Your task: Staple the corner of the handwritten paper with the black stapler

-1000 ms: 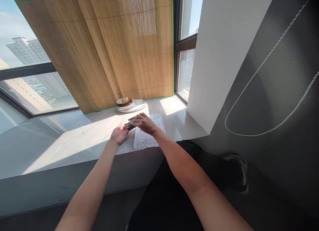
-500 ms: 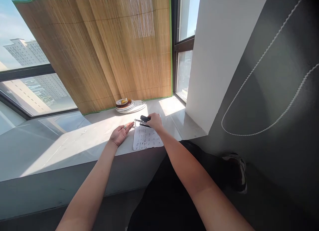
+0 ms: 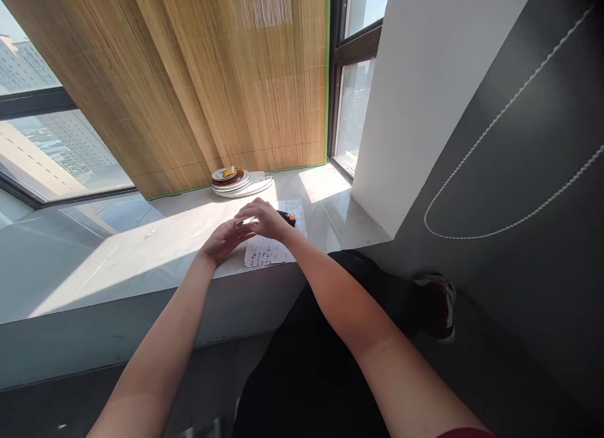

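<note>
Your right hand point(image 3: 265, 220) has moved across to your left hand point(image 3: 225, 239) since the previous frame, fingers curled above the left fingers. Your left hand is partly open, a small item point(image 3: 240, 223) at its fingers; whether either hand grips it cannot be told. The black tool point(image 3: 286, 217) shows beside your right wrist, over the written sheet point(image 3: 268, 252), its hold hidden.
</note>
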{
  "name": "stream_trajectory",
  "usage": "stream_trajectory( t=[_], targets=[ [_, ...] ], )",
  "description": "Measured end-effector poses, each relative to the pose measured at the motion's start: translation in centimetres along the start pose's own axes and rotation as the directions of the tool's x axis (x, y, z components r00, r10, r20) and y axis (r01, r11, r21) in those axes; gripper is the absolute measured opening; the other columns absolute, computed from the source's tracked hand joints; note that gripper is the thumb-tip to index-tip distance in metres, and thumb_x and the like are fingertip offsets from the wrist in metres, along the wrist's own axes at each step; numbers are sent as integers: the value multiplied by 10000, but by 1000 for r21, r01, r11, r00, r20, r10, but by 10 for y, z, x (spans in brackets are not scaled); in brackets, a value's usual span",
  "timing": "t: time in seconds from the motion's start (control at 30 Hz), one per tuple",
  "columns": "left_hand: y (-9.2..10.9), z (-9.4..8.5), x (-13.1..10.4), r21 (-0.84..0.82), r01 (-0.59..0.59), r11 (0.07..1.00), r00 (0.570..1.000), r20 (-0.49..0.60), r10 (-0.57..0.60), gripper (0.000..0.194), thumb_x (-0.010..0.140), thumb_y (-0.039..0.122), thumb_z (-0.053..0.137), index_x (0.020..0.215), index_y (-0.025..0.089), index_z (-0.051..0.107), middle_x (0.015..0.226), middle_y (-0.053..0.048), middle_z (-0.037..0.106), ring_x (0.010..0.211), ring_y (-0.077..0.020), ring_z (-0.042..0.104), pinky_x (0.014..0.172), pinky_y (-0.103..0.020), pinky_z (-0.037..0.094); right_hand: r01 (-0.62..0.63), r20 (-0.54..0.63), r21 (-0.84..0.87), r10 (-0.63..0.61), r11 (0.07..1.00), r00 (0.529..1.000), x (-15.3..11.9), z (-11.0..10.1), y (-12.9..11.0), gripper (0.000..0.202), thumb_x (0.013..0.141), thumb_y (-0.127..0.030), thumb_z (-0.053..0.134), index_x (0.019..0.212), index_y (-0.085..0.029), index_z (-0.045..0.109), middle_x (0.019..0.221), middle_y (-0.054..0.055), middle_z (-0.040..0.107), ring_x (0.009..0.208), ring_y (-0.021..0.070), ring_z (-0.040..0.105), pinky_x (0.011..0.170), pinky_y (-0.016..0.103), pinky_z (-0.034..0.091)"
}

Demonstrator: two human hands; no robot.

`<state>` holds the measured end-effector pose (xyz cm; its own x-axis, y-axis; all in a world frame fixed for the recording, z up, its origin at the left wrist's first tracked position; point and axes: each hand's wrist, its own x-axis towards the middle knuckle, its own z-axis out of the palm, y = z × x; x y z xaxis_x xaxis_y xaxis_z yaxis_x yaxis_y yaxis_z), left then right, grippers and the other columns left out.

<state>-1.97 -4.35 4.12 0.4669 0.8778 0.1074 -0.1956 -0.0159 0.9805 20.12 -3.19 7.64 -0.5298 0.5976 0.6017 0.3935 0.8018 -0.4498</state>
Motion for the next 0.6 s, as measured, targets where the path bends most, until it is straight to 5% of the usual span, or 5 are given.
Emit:
stream_trajectory(
  t=[0.13, 0.23, 0.33, 0.43, 0.6],
  targets=[
    [1, 0, 0, 41, -46, 998, 998, 45, 45, 451, 1013, 508, 747, 1306, 166, 780, 1292, -182, 790, 1297, -363, 726, 1174, -519, 540, -7, -11, 102, 8, 995, 1000, 5, 6, -6, 264, 955, -53, 727, 1036, -265, 862, 994, -11, 810, 1051, 215, 608, 953, 319, 474],
    [-1, -4, 5, 81, -152, 985, 980, -119, 161, 538, 956, 614, 779, 1262, 171, 755, 1068, -146, 824, 994, -281, 803, 966, -433, 639, -99, -261, 201, 151, 975, 953, 6, -4, 10, 186, 946, -101, 729, 962, -255, 830, 964, -11, 802, 967, 194, 641, 949, 324, 503],
    [-8, -10, 12, 402, -214, 890, 827, -411, 384, 384, 979, 563, 714, 1017, 181, 735, 731, -41, 737, 599, -187, 678, 627, -320, 589, -352, -491, 345, 487, 870, 722, -3, -28, 43, 56, 934, -197, 747, 925, -232, 790, 993, 10, 806, 900, 184, 669, 931, 336, 531],
    [-17, -16, 22, 785, 27, 619, 674, -472, 569, 249, 1012, 367, 573, 887, 201, 708, 838, -89, 768, 769, -241, 737, 750, -371, 614, -669, -521, 417, 765, 615, 379, -23, -52, 78, 87, 878, -172, 735, 890, -235, 794, 982, 25, 798, 942, 198, 695, 829, 292, 546],
    [-34, -22, 36, 902, 319, 291, 797, -421, 433, 392, 978, 241, 544, 1293, 168, 766, 1553, -210, 644, 1526, -405, 521, 1235, -567, 430, -802, -477, 452, 866, 390, 152, -53, -66, 113, 117, 789, -93, 731, 808, -193, 788, 847, 66, 769, 744, 207, 692, 612, 284, 509]
  ],
)
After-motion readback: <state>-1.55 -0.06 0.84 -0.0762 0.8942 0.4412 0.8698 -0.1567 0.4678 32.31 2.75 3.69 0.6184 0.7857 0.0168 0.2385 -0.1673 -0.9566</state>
